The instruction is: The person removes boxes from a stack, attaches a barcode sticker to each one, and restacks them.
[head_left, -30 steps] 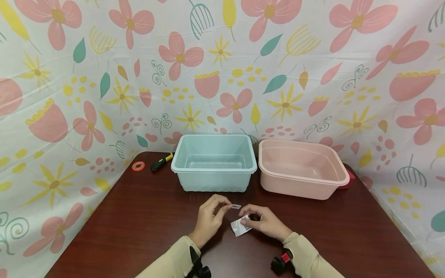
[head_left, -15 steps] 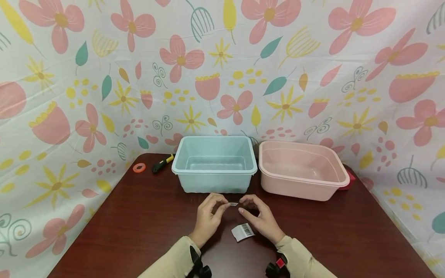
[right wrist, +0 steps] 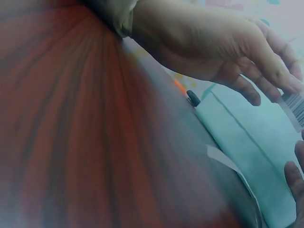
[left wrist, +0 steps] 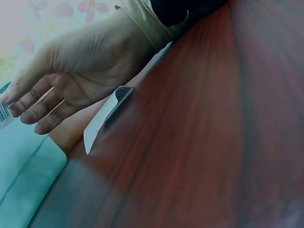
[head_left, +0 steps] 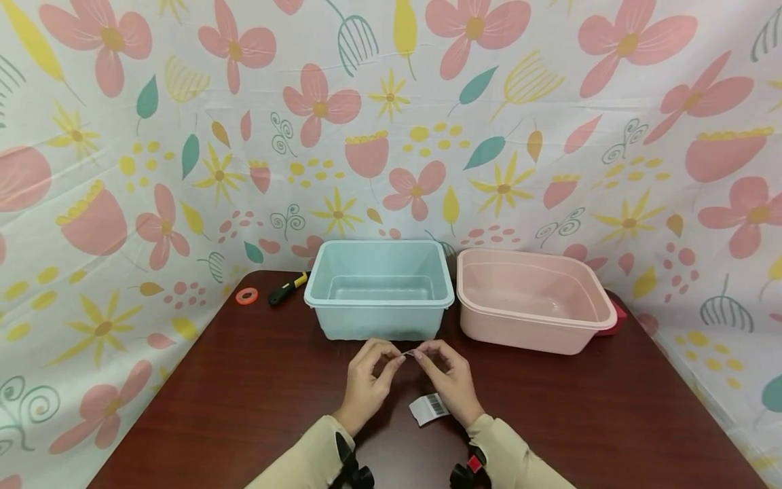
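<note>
In the head view, my left hand (head_left: 366,384) pinches one end of a small white barcode label (head_left: 408,352) between thumb and fingertips. The thumb and forefinger of my right hand (head_left: 455,384) pinch the label's other end, so it bridges both hands in front of the blue bin. Its printed bars show in the right wrist view, where the label (right wrist: 293,109) sits at the left thumb tip. A larger, creased white paper (head_left: 429,409) with a barcode lies on the table beside the right wrist. In the left wrist view this paper (left wrist: 104,118) is seen edge-on, curling up.
The light blue bin (head_left: 379,319) stands just beyond my hands, and a pink basin (head_left: 531,329) is to its right. A red object (head_left: 613,320) peeks out behind the basin. At the back left lie an orange ring (head_left: 247,296) and a green-and-yellow handled tool (head_left: 287,289).
My right hand has let the larger paper drop onto the table, then moved up and left to take the label's free end. My left hand has kept its hold and barely moved.
</note>
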Demonstrator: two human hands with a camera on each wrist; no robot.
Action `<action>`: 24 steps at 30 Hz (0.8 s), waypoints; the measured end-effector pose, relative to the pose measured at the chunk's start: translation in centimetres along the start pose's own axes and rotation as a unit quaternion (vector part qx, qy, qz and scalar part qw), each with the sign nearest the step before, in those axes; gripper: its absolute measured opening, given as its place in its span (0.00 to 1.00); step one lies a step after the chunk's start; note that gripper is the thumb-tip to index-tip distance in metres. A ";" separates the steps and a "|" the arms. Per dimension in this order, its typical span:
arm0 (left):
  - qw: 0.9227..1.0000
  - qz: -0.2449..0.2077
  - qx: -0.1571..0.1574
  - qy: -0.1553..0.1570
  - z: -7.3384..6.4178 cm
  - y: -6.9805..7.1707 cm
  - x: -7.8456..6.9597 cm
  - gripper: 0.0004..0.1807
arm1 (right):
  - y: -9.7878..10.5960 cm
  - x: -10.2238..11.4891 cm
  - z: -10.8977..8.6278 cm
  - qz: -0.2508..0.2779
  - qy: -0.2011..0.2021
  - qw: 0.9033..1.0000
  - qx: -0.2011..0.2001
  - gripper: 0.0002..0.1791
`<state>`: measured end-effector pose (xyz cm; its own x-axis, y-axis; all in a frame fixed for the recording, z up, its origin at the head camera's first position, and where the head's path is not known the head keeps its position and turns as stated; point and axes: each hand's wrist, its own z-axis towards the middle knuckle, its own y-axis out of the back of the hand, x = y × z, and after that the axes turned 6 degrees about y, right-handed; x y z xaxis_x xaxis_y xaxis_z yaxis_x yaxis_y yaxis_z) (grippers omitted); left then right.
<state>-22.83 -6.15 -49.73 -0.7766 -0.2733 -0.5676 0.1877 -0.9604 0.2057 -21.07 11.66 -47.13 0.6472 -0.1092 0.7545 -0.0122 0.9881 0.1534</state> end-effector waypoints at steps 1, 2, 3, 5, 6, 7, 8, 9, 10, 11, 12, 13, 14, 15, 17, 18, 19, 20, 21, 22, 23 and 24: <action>1.000 0.001 -0.003 0.000 0.0 0.1 0.0 0.10 | -0.2 0.0 0.1 0.003 -0.001 1.000 -0.003 0.04; 1.000 0.003 -0.006 0.002 0.0 0.1 0.1 0.10 | -0.4 0.0 0.1 0.005 0.000 1.000 -0.006 0.04; 1.000 0.005 -0.008 0.005 0.1 0.2 0.2 0.10 | -0.6 0.0 0.2 0.005 0.000 1.000 -0.009 0.04; 1.000 0.010 -0.013 0.013 0.2 0.3 0.4 0.09 | -1.0 -0.1 0.3 0.004 0.007 1.000 -0.017 0.04; 1.000 0.013 -0.015 0.020 0.2 0.4 0.4 0.08 | -1.3 -0.1 0.4 0.003 0.012 1.000 -0.023 0.04; 0.999 0.015 -0.017 0.028 0.3 0.4 0.4 0.07 | -1.6 -0.2 0.5 -0.002 0.019 0.999 -0.029 0.04; 0.999 0.017 -0.020 0.035 0.4 0.5 0.5 0.07 | -1.9 -0.2 0.7 -0.005 0.024 0.999 -0.036 0.04; 0.999 0.019 -0.024 0.045 0.4 0.5 0.5 0.06 | -2.2 -0.3 0.8 -0.009 0.026 0.999 -0.043 0.03; 0.998 0.022 -0.030 0.052 0.5 0.6 0.7 0.05 | -2.6 -0.3 0.9 -0.011 0.028 0.998 -0.050 0.03; 0.997 0.027 -0.036 0.061 0.6 0.6 0.8 0.05 | -3.0 -0.4 1.1 -0.016 0.031 0.998 -0.059 0.03; 0.996 0.034 -0.043 0.068 0.7 0.6 1.0 0.04 | -3.4 -0.4 1.3 -0.023 0.035 0.997 -0.068 0.03; 0.995 0.044 -0.050 0.074 0.7 0.6 1.1 0.04 | -3.7 -0.4 1.5 -0.031 0.037 0.996 -0.076 0.03; 0.994 0.055 -0.059 0.079 0.8 0.5 1.3 0.04 | -4.1 -0.4 1.6 -0.035 0.040 0.995 -0.084 0.02; 0.992 0.068 -0.068 0.084 0.9 0.5 1.5 0.03 | -4.5 -0.5 1.8 -0.042 0.044 0.994 -0.093 0.02; 0.987 0.096 -0.089 0.090 1.1 0.4 1.9 0.03 | -5.2 -0.6 2.2 -0.056 0.057 0.991 -0.109 0.02; 0.985 0.109 -0.100 0.093 1.2 0.4 2.1 0.03 | -5.5 -0.7 2.4 -0.061 0.064 0.989 -0.116 0.02; 0.982 0.121 -0.111 0.096 1.3 0.3 2.2 0.03 | -5.7 -0.8 2.5 -0.063 0.068 0.988 -0.122 0.03; 0.978 0.133 -0.123 0.099 1.4 0.2 2.3 0.03 | -6.0 -1.0 2.7 -0.065 0.072 0.987 -0.128 0.03; 0.975 0.144 -0.133 0.102 1.5 0.2 2.4 0.03 | -6.2 -1.1 2.9 -0.069 0.076 0.986 -0.133 0.03; 0.972 0.153 -0.144 0.103 1.6 0.1 2.5 0.03 | -6.5 -1.2 3.1 -0.072 0.077 0.985 -0.137 0.03; 0.969 0.162 -0.154 0.106 1.8 0.1 2.6 0.03 | -6.7 -1.3 3.2 -0.075 0.079 0.984 -0.141 0.03; 0.966 0.172 -0.163 0.107 1.9 0.1 2.7 0.04 | -6.9 -1.4 3.3 -0.075 0.079 0.984 -0.144 0.02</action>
<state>-26.04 -6.92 -49.78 -0.4987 -0.5503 -0.6697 0.6185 -0.7672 0.1698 -24.47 4.65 -47.13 0.7360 -0.2602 0.6249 0.2945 0.9543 0.0505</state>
